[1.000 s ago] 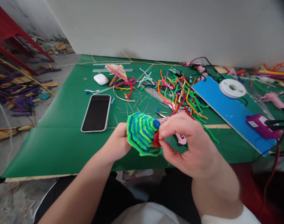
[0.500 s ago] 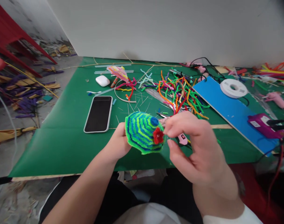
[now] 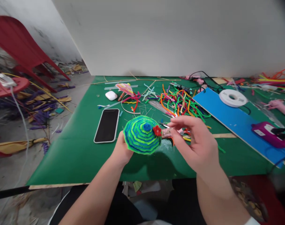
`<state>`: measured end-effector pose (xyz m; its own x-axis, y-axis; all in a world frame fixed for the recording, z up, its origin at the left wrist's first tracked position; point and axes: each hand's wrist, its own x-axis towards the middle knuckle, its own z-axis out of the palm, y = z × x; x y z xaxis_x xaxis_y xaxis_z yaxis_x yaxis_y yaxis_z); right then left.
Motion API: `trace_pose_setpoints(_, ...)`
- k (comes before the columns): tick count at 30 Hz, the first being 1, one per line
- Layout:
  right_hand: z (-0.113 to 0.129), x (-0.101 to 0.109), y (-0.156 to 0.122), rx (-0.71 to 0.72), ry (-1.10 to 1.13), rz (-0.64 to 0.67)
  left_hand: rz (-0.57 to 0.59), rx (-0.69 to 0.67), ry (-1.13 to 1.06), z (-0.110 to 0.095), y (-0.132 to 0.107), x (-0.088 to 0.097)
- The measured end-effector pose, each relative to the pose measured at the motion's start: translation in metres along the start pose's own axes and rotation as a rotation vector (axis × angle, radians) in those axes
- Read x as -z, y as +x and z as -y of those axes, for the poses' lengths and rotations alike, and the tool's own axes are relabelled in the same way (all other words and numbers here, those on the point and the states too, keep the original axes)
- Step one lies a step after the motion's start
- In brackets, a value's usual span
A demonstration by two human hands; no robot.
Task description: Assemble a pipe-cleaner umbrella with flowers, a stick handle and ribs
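Observation:
A small umbrella (image 3: pixel 141 139) of fuzzy pipe cleaner, ringed in green and blue, is held up over the table by my left hand (image 3: pixel 122 151). That hand's fingers are closed underneath and mostly hidden by the canopy. On the canopy's right edge sits a red flower (image 3: pixel 157 130) with a pale centre. My right hand (image 3: pixel 198 143) hovers to the right, apart from the flower, with thumb and forefinger spread and nothing visible between them. Behind its fingertips lies a pinkish tool (image 3: pixel 166 133), partly covered, along with a metal blade tip.
A phone (image 3: pixel 107 126) and a white earbud case (image 3: pixel 111 95) lie to the left. Beyond are a pink-yellow umbrella (image 3: pixel 124 88) and a heap of pipe cleaners (image 3: pixel 184 101). Right, a ribbon spool (image 3: pixel 233 97) rests on a blue board (image 3: pixel 217 109), near a purple power block (image 3: pixel 270 134) and cables.
My right hand has drawn back from the red flower, and its fingers have parted. The umbrella has tilted, showing its top more squarely. The view has shifted up and left.

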<state>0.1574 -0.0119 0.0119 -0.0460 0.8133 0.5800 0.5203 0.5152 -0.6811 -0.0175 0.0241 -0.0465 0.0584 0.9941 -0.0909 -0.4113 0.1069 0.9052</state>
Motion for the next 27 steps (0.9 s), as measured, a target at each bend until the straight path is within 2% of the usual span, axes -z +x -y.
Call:
trace_pose_setpoints(3, -0.014, -0.002, 0.004, -0.015, -0.136, 0.054, -0.008, -0.061, -0.050, 0.002, 0.005, 0.000)
trace_pose_setpoints(6, -0.028, -0.008, 0.007, -0.095, -0.172, 0.125, -0.086, -0.089, -0.110, 0.004, 0.010, 0.000)
trace_pose_setpoints(10, -0.038, -0.019, 0.006, -0.196, -0.135, 0.293, -0.139, -0.038, -0.148, 0.005, 0.013, 0.000)
trace_pose_setpoints(15, -0.036, -0.032, 0.001, -0.275, -0.047, 0.479, -0.128, -0.056, -0.149, 0.004, 0.010, -0.001)
trace_pose_setpoints(22, -0.030, -0.053, -0.008, -0.228, -0.146, 0.597, -0.247, -0.138, -0.092, 0.001, 0.015, 0.004)
trace_pose_setpoints(27, -0.032, -0.078, -0.022, -0.042, -0.130, 0.601, -0.264, -0.180, -0.022, -0.017, 0.019, 0.023)
